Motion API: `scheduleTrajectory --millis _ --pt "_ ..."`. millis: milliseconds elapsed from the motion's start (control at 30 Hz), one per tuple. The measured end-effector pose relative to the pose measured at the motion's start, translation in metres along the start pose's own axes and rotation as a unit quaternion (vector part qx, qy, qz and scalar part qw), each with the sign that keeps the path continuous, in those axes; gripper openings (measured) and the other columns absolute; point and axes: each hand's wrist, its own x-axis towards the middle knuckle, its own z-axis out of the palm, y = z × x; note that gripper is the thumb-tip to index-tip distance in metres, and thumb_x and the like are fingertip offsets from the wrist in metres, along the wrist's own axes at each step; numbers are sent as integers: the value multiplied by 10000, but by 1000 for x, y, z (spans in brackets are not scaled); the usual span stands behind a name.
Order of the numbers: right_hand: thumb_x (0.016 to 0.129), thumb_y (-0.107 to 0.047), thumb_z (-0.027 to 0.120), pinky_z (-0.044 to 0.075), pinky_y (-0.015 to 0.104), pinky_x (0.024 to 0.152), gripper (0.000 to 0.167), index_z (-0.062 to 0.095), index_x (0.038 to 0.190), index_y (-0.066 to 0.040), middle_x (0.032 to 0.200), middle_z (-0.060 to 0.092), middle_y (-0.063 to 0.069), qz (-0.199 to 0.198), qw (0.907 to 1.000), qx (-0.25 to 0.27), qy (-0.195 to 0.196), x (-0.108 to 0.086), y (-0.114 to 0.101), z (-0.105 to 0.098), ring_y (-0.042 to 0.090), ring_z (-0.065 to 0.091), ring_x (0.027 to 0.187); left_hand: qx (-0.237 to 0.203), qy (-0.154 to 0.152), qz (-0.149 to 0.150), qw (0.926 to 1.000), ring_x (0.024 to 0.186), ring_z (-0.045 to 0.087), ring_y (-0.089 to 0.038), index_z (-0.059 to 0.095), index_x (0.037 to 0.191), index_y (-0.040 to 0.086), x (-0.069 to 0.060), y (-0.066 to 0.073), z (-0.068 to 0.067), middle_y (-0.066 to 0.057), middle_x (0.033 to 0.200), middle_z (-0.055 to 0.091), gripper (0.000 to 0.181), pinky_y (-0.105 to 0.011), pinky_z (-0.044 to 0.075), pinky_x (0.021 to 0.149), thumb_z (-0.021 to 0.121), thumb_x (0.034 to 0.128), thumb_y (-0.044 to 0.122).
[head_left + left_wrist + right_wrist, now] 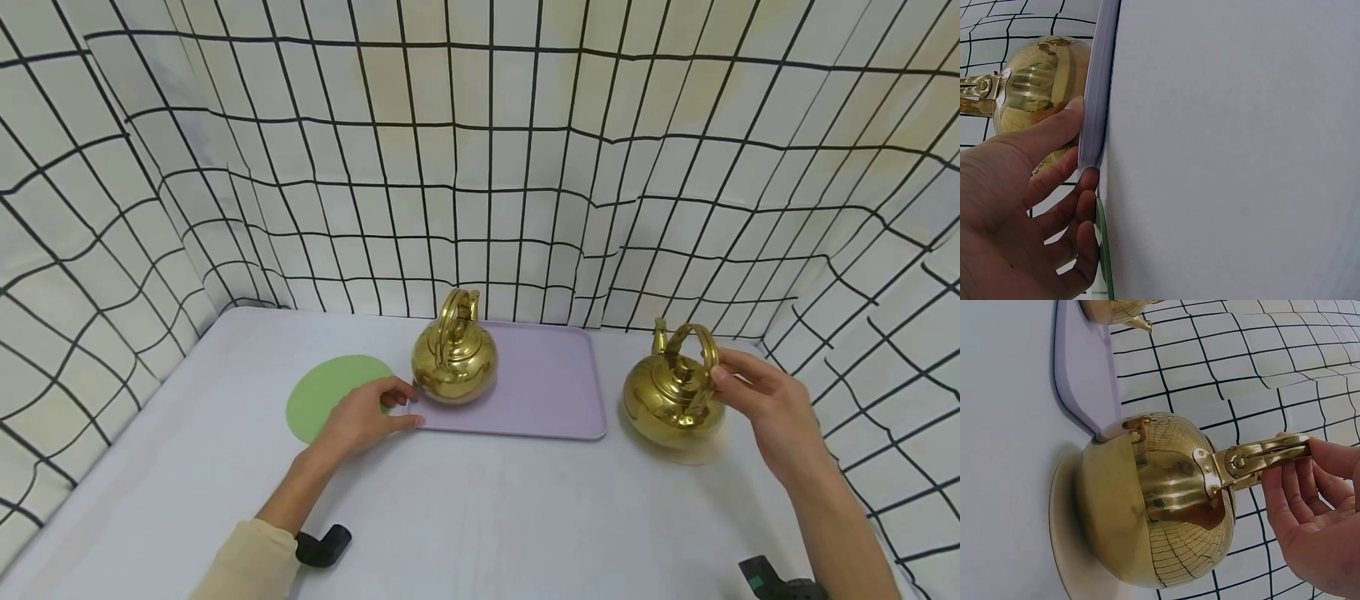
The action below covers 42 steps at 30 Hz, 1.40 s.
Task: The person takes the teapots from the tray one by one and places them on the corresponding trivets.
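Fingers (1294,494), side by side, are meeting the thumb of the right hand (772,408) and pinching the handle (1272,454) of the right kettle (663,404). That kettle is standing upright over a beige disc (710,452), though from here I cannot tell whether its base is resting there or hanging just above. Gripping the hoop at its back is probably leaving the spout (660,336) free, pointing towards the wall (420,150).

Over on the other side, the left hand (367,417) is bending round the near left corner of the tray (547,379), thumb touching the front rim, fingers curling past the corner beside the green disc (322,396). I take it to be steadying the tray, since the left kettle (453,367) is sitting upright at that end.

Both kettles are gleaming like polished brass, round-bellied, mirroring the black lines of the wall. The lilac tray is looking smooth and matt, with rounded corners and a low lip; the discs are lying thin and flat on the white table (487,517).
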Motion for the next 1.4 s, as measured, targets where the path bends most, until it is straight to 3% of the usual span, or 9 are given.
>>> scheduleTrajectory --millis 233,467,1033,1400 --pt "1027 -139 661 515 90 883 325 659 1352 -137 1091 718 -118 51 10000 30 28 -3 0 -4 6 716 940 -2 -18 -25 10000 1065 644 -211 744 1147 193 -2 -1 1 -26 1120 719 379 -426 524 917 877 837 366" --pt "1029 -216 671 462 80 863 374 635 1389 -120 1063 742 -152 262 9991 -309 101 -3 1 -8 3 720 932 -29 -13 -27 10000 1082 649 -224 740 1156 190 -3 -2 0 -36 1137 721 390 -432 525 931 873 840 373" --pt "1033 -148 651 562 119 849 267 690 1296 -171 1118 729 -142 117 9986 473 225 -4 9 -14 7 724 954 -48 4 -20 10000 1074 644 -214 738 1160 186 -1 -2 0 -31 1135 719 397 -430 521 930 873 839 376" --pt "1034 -93 634 571 120 826 245 709 1243 -197 1127 746 -159 -104 9981 518 329 -7 11 -16 -3 723 938 -77 25 -5 10000 1077 644 -215 737 1159 186 -1 0 0 -27 1128 717 384 -431 520 929 869 847 366"
